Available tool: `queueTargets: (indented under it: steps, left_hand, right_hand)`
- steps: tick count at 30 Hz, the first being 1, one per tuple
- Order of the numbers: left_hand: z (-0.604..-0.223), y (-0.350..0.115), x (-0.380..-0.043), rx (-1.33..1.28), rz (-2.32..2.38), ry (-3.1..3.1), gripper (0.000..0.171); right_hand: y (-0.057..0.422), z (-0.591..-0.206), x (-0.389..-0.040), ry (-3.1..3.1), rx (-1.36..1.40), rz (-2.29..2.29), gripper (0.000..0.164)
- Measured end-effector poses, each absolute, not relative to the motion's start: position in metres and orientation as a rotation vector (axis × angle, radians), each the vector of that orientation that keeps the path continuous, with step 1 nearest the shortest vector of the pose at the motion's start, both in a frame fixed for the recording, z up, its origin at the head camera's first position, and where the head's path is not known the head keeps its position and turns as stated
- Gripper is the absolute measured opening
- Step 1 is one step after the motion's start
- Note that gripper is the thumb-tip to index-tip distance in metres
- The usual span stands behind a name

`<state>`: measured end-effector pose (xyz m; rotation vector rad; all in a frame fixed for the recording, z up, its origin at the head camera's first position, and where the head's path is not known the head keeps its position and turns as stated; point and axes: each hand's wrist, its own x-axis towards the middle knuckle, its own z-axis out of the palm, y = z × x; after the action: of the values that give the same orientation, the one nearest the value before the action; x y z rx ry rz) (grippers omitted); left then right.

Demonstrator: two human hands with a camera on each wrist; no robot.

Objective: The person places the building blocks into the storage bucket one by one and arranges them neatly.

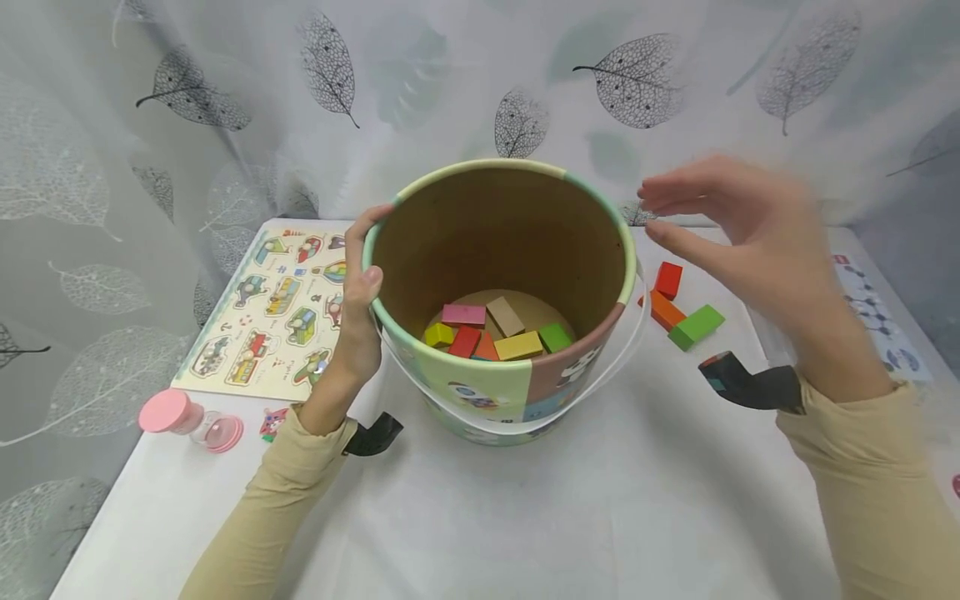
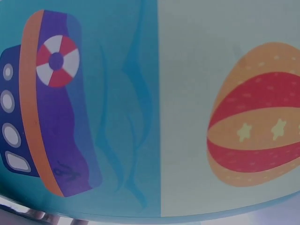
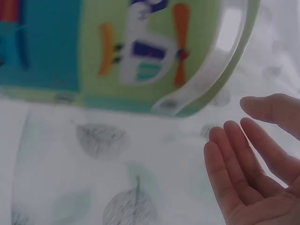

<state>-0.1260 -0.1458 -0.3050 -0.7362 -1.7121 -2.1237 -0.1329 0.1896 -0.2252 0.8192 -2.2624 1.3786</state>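
Note:
A big printed bucket with a white handle stands in the middle of the head view. My left hand grips its left rim, fingers hooked over the edge and thumb on the near side. On the bucket floor lie several blocks, among them a pink block, a plain wood block and a green block. Blurred and holding nothing, my right hand hovers beside the right rim, fingers extended and thumb apart. The right wrist view shows its fingers beside the bucket's rim.
Right of the bucket, a red block, an orange block and a green block lie on the white table. A vehicle puzzle board and a pink-capped small jar are at left. A leaf-print curtain hangs behind.

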Motion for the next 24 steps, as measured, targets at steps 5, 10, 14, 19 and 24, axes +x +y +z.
queueTargets:
  steps: [5, 10, 14, 19, 24]
  left_hand:
    - [-0.304, -0.145, -0.126, -0.750, -2.135, -1.709, 0.066]
    - [-0.304, -0.145, -0.124, -0.748, -2.130, -1.712, 0.065]
    - [-0.303, -0.144, -0.125, -0.749, -2.121, -1.712, 0.065]
    - [-0.303, -0.144, -0.125, -0.751, -2.129, -1.717, 0.066]
    - [-0.304, -0.145, -0.124, -0.745, -2.119, -1.732, 0.067]
  right_hand:
    - [0.227, -0.266, -0.135, -2.448, 0.612, 1.140, 0.041]
    - [0.265, -0.324, -0.140, -2.771, 0.414, 0.925, 0.043]
    - [0.283, -0.355, -0.144, -2.859, 0.486, 0.822, 0.042]
    - [0.290, -0.368, -0.147, -2.878, 0.590, 0.747, 0.039]
    - [0.292, -0.368, -0.149, -2.907, 0.674, 0.639, 0.037]
